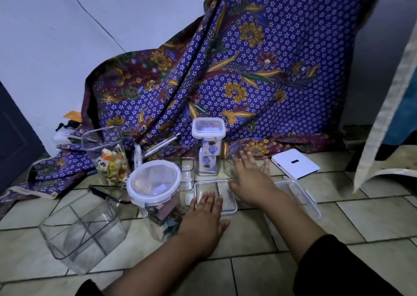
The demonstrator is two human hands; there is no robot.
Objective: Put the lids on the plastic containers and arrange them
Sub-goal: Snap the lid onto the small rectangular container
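- The left hand [206, 214] lies palm down with fingers spread flat, its grip wide and holding nothing; the fingertips rest on the near left part of a clear square lid [225, 196] that lies flat on the tiled floor [248, 239].
- The right hand [252, 178] reaches past the far right corner of that square lid, fingers splayed and its grip wide; it is over or against an open clear container [230, 169] just behind the lid, but blur hides whether it touches it.
- Just right of the square lid lies a clear rectangular lid [300, 196] with side clips, partly covered by the right forearm.
- Directly behind the square lid stands a tall square container [207, 146] closed with a white-rimmed lid; small packets show inside.
- Just left of the square lid stands a round jar [158, 201] with a white-rimmed lid on; it holds small mixed items I cannot identify.
- Behind the round jar, well left of the square lid, is an open tall container [106, 153] with wrapped sweets inside.
- Near left of the square lid, beyond the round jar, a clear divided container [83, 232] is tilted and has no lid.
- Far right of the square lid lies a flat white box [295, 163]; a patterned purple cloth [237, 70] hangs behind everything.
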